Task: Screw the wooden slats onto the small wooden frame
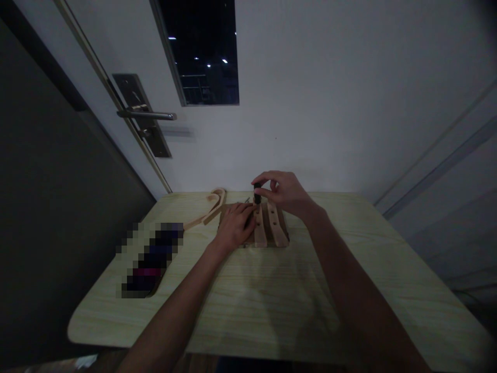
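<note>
My right hand (281,189) pinches a short black screwdriver (257,193) between thumb and fingers. It stands upright, its lower end at the far end of a pale wooden slat (260,235); the tip is too small to make out. A second slat (278,233) with dark holes lies to the right. Both slats rest on a brown wooden board (269,239). My left hand (235,225) lies flat across the left part of the board, fingers stretched out and thumb apart, the fingertips against the left slat near the screwdriver. Much of the board is hidden under this hand.
A curved wooden hook-shaped piece (213,207) lies on the table left of the board. Nearer on the left is a dark phone-like object (153,264), blurred out by pixels. The pale table (240,311) meets a white door (310,103) with a metal handle (151,115).
</note>
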Motion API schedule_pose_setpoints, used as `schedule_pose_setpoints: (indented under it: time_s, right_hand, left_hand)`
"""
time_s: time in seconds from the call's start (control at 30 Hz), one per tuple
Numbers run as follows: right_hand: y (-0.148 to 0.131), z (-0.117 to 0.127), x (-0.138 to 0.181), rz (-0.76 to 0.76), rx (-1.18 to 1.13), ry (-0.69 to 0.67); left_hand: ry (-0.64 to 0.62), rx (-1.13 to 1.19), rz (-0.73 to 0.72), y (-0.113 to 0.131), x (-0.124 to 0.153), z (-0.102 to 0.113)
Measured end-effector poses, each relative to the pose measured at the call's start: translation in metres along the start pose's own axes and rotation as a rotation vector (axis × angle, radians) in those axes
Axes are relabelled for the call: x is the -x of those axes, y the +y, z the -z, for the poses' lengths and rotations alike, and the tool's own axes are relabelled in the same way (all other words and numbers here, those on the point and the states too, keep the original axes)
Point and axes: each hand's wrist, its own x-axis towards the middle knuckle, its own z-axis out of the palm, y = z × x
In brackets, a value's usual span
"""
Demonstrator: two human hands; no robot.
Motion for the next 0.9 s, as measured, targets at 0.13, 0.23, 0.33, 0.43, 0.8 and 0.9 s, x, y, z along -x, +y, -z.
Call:
schedule_pose_setpoints:
  time_s: [0.13,0.23,0.33,0.43,0.8,0.9]
  right_hand:
    - [0.002,-0.002,0.000,0.001,0.001,0.025]
    - [0.002,-0.004,0.000,-0.014,0.031,0.067]
    - [0.000,-0.006,0.000,-0.026,-0.004,0.066]
    - [-0.003,-0.006,-0.001,0.019,-0.058,0.027]
    - [-0.004,0.002,0.002,-0.027,-0.158,-0.151]
    - [-0.004,0.004,0.002,-0.015,-0.070,-0.127]
  left_hand:
    - [0.008,-0.007,-0.014,-0.001,0.000,0.000]
    - [0.011,0.001,-0.021,-0.001,0.000,0.000]
    - [0.008,0.000,-0.016,0.000,0.000,0.000]
    - [0.009,0.001,-0.018,0.000,0.000,0.000]
    - [0.001,0.018,-0.012,-0.001,0.000,0.000]
    - [-0.001,0.016,-0.006,-0.002,0.000,-0.001]
